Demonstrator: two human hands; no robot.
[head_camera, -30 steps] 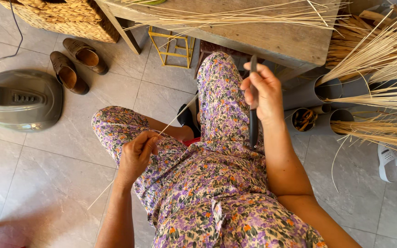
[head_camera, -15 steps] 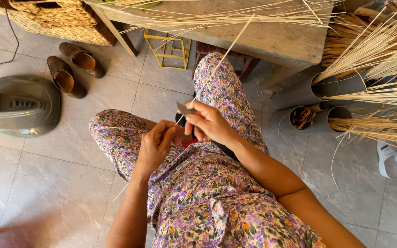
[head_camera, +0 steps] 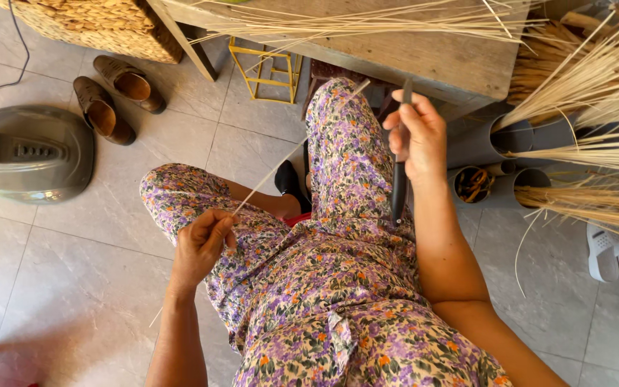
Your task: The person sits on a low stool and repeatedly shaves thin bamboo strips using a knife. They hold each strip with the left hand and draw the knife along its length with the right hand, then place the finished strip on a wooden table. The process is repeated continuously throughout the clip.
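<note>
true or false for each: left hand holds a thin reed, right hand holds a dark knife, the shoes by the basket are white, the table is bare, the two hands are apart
1. The left hand pinches a thin reed strip. True.
2. The right hand grips a dark knife. True.
3. The pair of shoes by the wicker basket is white. False: they are brown; a white sandal lies at the far right.
4. The wooden table is bare. False: long pale reeds lie across it.
5. The two hands are apart. True.
</note>
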